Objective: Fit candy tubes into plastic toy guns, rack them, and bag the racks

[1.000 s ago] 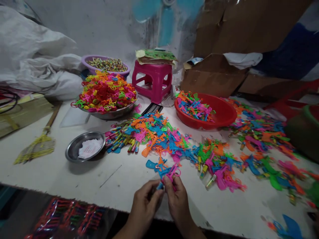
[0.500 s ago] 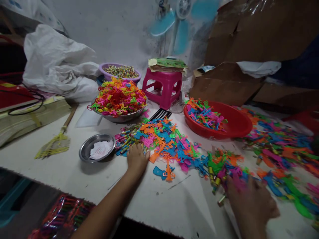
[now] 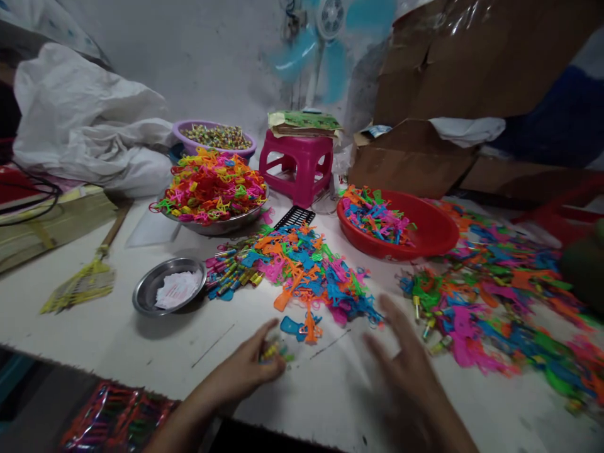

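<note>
My left hand (image 3: 245,368) is above the near part of the table, its fingers curled around a few small yellow-and-green striped sticks (image 3: 272,351), blurred by motion. My right hand (image 3: 408,365) hovers to the right, thumb and fingers apart, with nothing visible in it. Between and beyond the hands spreads a heap of flat plastic pieces (image 3: 302,264) in orange, blue, pink and green. Striped sticks (image 3: 238,274) lie bundled at its left end. One blue piece (image 3: 291,326) and an orange piece (image 3: 310,327) lie in front of the heap.
A steel dish (image 3: 141,294) holds white paper slips. Behind stand a heaped metal basin (image 3: 221,225), a purple basin (image 3: 182,131), a pink stool (image 3: 302,167) and a red basin (image 3: 438,242). Another colourful pile (image 3: 509,314) covers the right side. A yellow fan-shaped brush (image 3: 85,283) lies left.
My left hand has drawn back from the striped sticks toward the table's near edge with a few in it. My right hand has left the right-hand pile and moved left, pushing or leaving pieces there.
</note>
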Motion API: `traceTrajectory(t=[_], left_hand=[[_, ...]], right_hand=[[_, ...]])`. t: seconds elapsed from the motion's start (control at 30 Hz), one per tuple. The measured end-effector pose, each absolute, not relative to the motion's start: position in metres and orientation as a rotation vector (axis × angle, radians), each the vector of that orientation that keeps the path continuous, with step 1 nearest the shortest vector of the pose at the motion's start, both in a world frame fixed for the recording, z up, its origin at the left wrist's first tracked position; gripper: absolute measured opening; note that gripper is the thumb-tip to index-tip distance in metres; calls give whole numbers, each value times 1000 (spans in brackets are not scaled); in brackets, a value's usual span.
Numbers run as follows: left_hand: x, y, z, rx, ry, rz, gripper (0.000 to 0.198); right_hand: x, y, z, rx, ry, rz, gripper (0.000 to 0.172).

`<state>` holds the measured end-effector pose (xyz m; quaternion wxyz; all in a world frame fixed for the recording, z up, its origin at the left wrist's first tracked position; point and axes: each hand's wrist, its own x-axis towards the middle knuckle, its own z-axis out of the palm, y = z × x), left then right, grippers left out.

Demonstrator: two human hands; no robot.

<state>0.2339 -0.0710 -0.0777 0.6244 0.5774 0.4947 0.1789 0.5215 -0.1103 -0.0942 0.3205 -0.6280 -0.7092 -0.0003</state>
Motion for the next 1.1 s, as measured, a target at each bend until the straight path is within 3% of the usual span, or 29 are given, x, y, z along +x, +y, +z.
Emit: traceTrajectory(t=[0.1,0.33,0.4,0.57,0.73,0.83,0.97,1.1], left_hand=[[241,-88,-75,899,803,234,74],[236,-84,-89,663,765,208,89],[241,-83,-87,699,757,294,80],[253,-82,-84,793,739,350,30],[255,-84,-89,912,635,326,34],[259,-89,-96,1113,893,507,32],[260,-100,-105,1410,1296,801,27],[265,-101,-115,1296,1336,967,29]], right_hand=[[447,-131,-76,-1040,-2289,468,60],[398,-134,-84,-987,-2017,740,39],[402,-127,-92,-1077,-1839,723,32],[409,-115,-98,-1109,-1820,694,29],[403,-117,-102,-1224,-1635,847,23],[390,-126,-105,-1311,-1430,897,25],[385,-136,-97,-1216,-1607,901,30],[404,-119,-93,-1321,-1820,918,19]])
